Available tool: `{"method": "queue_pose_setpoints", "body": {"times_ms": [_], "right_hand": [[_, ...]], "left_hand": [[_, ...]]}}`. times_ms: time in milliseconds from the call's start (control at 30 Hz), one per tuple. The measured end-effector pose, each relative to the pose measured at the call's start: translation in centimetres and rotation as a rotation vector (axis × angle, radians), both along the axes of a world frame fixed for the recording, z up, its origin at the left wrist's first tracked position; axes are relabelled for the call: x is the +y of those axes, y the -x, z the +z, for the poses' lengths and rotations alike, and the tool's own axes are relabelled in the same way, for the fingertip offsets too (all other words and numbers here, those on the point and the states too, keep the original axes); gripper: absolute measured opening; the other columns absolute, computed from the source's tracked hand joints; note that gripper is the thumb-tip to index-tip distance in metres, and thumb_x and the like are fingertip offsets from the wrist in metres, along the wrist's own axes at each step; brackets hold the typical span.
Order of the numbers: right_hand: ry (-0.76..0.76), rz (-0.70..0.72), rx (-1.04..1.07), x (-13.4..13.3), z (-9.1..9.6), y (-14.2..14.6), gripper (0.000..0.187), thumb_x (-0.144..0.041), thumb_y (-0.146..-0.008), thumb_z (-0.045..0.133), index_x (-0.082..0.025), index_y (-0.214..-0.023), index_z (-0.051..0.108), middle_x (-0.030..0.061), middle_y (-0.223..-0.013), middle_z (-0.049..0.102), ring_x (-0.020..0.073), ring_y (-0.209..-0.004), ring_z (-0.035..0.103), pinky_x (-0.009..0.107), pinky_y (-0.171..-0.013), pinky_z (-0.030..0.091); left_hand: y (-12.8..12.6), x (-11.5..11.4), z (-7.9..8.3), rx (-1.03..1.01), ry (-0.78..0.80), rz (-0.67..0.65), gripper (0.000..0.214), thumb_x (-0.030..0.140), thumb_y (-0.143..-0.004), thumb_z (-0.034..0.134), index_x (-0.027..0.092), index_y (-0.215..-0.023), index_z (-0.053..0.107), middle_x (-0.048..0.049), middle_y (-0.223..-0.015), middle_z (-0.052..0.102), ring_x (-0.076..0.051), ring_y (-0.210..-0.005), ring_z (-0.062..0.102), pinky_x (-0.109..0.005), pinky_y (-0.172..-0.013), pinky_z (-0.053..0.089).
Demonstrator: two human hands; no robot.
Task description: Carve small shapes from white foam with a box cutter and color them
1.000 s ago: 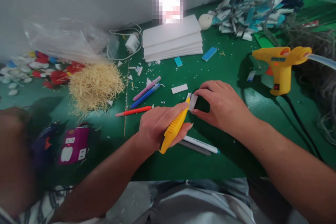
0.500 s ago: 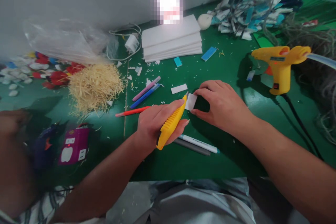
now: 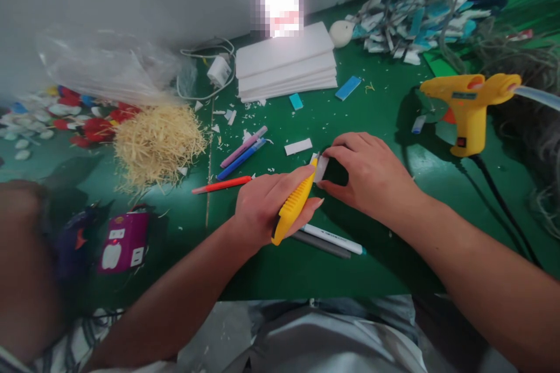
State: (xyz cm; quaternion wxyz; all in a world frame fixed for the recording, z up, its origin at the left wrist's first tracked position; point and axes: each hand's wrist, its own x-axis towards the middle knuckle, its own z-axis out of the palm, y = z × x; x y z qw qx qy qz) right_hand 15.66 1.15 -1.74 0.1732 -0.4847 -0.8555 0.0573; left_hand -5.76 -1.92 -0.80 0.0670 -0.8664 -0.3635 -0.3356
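Note:
My left hand [image 3: 266, 204] is closed round a yellow utility knife [image 3: 294, 205], whose tip points up and right against a small white foam piece [image 3: 321, 168]. My right hand [image 3: 371, 178] pinches that foam piece between thumb and fingers, holding it on the green table [image 3: 306, 268]. Two pens, one white [image 3: 335, 239] and one grey [image 3: 324, 246], lie just under the knife hand.
A yellow hot glue gun [image 3: 470, 106] stands at the right with its black cord. A stack of white foam sheets [image 3: 286, 64] lies at the back. Left of centre are a straw pile [image 3: 158, 143], coloured markers [image 3: 242, 151] and a purple box [image 3: 125, 242]. Scraps heap at the back right [image 3: 415, 6].
The knife hand shifted slightly left and back again, its tip staying at the foam piece. My right hand has kept its hold in place.

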Motion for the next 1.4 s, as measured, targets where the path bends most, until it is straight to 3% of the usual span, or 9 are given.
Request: {"method": "queue_pose_setpoints", "body": {"times_ms": [600,833,1067,1400], "right_hand": [[-0.031,0.013,0.037,0.02,-0.05,0.06,0.030,-0.028,-0.080,0.080,-0.008,-0.101,0.076,0.0202,-0.108,0.074,0.0351,-0.099,0.069,0.049,-0.088,0.058],[0.003,0.000,0.009,0.17,0.07,0.02,0.027,-0.031,-0.081,0.080,-0.011,-0.099,0.075,0.0187,-0.109,0.074,0.0349,-0.100,0.067,0.050,-0.089,0.056],[0.012,0.018,0.019,0.32,-0.21,-0.46,0.022,-0.035,-0.085,0.076,-0.018,-0.099,0.073,0.0154,-0.110,0.072,0.0326,-0.102,0.065,0.048,-0.090,0.052],[0.024,-0.013,0.004,0.24,0.21,-0.13,0.025,-0.033,-0.082,0.080,-0.015,-0.098,0.074,0.0162,-0.109,0.074,0.0334,-0.101,0.067,0.047,-0.087,0.053]], "left_hand": [[-0.07,-0.04,-0.37,0.046,0.026,-0.030,0.029,0.031,-0.100,0.062,0.015,-0.125,0.061,-0.0062,-0.097,0.083,-0.018,-0.074,0.079,-0.026,-0.064,0.060],[-0.31,-0.10,-0.24,0.042,0.051,-0.034,0.032,0.027,-0.096,0.066,0.015,-0.126,0.063,-0.0058,-0.096,0.082,-0.019,-0.075,0.078,-0.027,-0.064,0.060],[-0.36,-0.17,-0.06,0.075,0.036,-0.020,0.026,0.031,-0.102,0.059,0.017,-0.124,0.060,-0.0047,-0.098,0.083,-0.017,-0.075,0.079,-0.027,-0.064,0.060],[-0.44,-0.22,0.09,0.087,0.025,-0.018,0.025,0.024,-0.099,0.060,0.017,-0.123,0.060,-0.0040,-0.094,0.083,-0.017,-0.071,0.077,-0.027,-0.065,0.059]]}}
